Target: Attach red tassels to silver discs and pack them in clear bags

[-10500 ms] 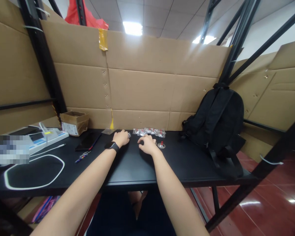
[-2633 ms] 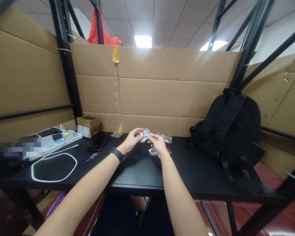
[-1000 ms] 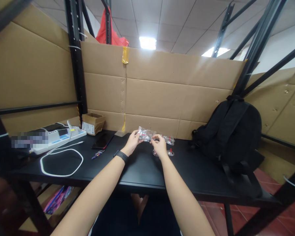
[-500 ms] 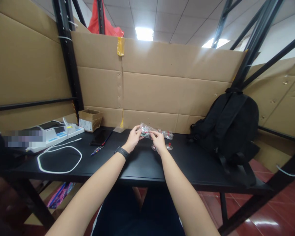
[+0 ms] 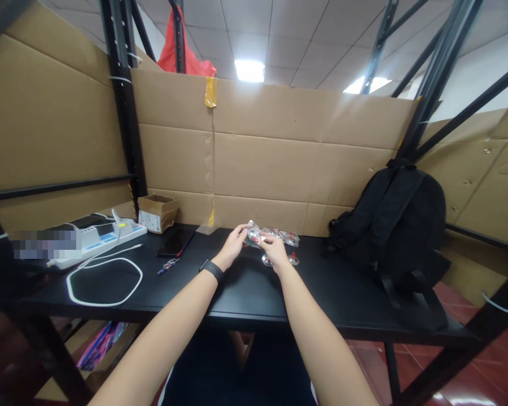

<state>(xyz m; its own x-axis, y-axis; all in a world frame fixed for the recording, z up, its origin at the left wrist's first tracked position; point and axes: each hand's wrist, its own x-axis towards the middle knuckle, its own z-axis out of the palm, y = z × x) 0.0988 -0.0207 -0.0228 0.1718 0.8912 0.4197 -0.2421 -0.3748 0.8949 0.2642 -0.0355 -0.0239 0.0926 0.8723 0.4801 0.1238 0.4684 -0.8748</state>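
Note:
Between my hands is a clear suction cup hook [image 5: 253, 237] with a red part, in crinkled transparent wrapping. My left hand [image 5: 232, 248] pinches its left side with closed fingers. On the near right side, the closed fingers of my right hand [image 5: 274, 251] grip it too. Just behind lie more wrapped suction hooks [image 5: 291, 239] in a clear plastic strip. Two loose clear discs rest on the table by my right wrist; the right disc [image 5: 294, 260] has a red hook upright on it, and my right hand partly covers the left disc [image 5: 266, 260].
On the black table [image 5: 245, 293] are a phone [image 5: 175, 242], keys [image 5: 168, 266], a looped white cable [image 5: 105, 301], a white power strip [image 5: 97, 243] and a small cardboard box [image 5: 158, 213]. A black backpack [image 5: 402, 220] stands at right. Cardboard panels [image 5: 271, 163] wall the back.
The wrapped hook in my hands now appears apart from the strip behind it; before, the plastic looked continuous. My hands stay close together. The view has tilted slightly upward.

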